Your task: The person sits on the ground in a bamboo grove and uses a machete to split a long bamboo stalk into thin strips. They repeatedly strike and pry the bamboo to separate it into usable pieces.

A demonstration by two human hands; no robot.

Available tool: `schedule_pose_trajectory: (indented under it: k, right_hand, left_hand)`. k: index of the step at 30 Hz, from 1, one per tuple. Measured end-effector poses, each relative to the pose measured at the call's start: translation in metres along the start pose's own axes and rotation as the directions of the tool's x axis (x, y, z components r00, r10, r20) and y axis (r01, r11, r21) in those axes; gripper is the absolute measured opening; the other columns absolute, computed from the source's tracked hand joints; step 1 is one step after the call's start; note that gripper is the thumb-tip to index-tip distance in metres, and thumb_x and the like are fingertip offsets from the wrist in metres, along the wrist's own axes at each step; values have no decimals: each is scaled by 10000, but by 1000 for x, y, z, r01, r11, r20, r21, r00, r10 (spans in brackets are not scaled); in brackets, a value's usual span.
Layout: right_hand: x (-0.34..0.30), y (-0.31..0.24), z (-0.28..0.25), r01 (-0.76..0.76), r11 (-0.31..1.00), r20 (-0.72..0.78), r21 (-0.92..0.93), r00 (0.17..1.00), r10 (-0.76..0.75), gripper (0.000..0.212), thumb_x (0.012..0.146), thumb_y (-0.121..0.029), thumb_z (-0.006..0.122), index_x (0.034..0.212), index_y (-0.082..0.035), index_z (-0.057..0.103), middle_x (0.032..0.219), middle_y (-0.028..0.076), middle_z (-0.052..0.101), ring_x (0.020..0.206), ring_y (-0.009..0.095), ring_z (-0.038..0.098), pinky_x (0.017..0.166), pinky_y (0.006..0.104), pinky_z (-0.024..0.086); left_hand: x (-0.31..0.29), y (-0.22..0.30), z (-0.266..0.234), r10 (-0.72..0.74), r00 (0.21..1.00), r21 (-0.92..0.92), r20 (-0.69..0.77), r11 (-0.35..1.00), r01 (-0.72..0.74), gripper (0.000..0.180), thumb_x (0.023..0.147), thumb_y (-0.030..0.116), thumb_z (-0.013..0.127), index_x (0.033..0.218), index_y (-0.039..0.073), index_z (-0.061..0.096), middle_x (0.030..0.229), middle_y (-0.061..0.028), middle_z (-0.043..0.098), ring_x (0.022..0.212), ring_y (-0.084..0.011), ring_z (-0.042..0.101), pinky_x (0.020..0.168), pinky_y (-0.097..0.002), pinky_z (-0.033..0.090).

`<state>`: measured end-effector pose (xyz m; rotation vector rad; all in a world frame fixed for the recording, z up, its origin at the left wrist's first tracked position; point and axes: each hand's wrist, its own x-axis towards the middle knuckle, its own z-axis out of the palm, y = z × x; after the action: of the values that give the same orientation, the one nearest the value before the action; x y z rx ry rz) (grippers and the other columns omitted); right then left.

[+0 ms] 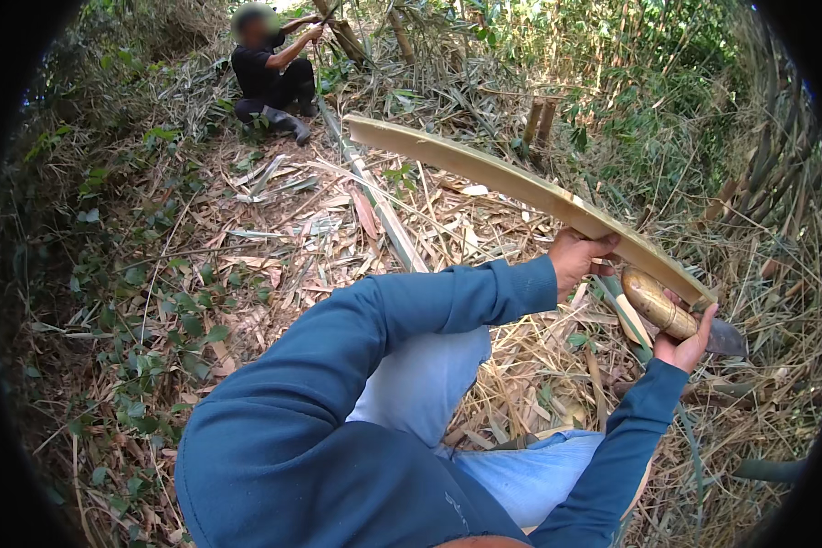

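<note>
Left hand [579, 259] in closed grip on bamboo strip [484, 169]; right hand [687, 345] around knife [654, 303] at strip's near end.

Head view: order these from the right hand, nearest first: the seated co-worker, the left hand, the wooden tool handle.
1. Wooden tool handle: within the grip of the right hand.
2. Left hand: to its upper left, on the bamboo strip.
3. Seated co-worker: far upper left.

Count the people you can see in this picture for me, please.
2: the camera wearer, at lower centre, holding a pale bamboo strip; and a person in dark clothes, sitting or squatting at upper left. The undergrowth could hide others.
</note>
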<state>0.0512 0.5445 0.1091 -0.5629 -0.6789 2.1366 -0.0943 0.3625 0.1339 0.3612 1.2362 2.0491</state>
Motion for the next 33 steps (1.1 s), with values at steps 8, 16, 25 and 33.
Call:
schedule_pose_trajectory:
  k: [8, 16, 25, 33]
  right_hand:
    - [1, -11, 2, 11, 999, -86, 37, 996, -8, 744, 804, -550, 673, 1264, -16, 436, 1162, 156, 535, 1093, 285, 553, 973, 471, 468]
    - [14, -15, -12, -21, 998, -228, 53, 973, 33, 558, 822, -429, 686, 1220, -74, 521, 1186, 104, 571, 1089, 283, 556, 991, 447, 429]
    - [19, -34, -30, 23, 985, -215, -172, 975, -60, 632, 822, -518, 648, 1218, -52, 491, 1140, 133, 573, 1020, 299, 593, 911, 470, 484]
    - [12, -24, -26, 125, 968, -223, -218, 959, -174, 641, 722, -392, 806, 1093, 71, 564, 1017, 138, 612, 895, 230, 620, 823, 377, 513]
  left_hand:
    - [9, -14, -1, -17, 1000, 56, 25, 998, 16, 225, 902, 202, 647, 1056, 42, 614, 1004, -57, 627, 895, -148, 595, 734, -312, 513]
    - [-6, -14, 3, -191, 964, 449, 184, 889, 90, 301, 888, 233, 659, 1097, 21, 619, 1037, -95, 642, 889, -183, 629, 711, -325, 530]
    - [-28, 44, 35, 283, 545, 576, 789, -31, -817, 679, 779, 369, 731, 1323, 46, 483, 1187, -211, 568, 1107, -333, 557, 946, -445, 468]
    - [8, -7, -20, -349, 841, 904, 414, 46, -426, 380, 841, 84, 614, 1214, 25, 578, 892, -169, 688, 763, -260, 664, 707, -385, 523]
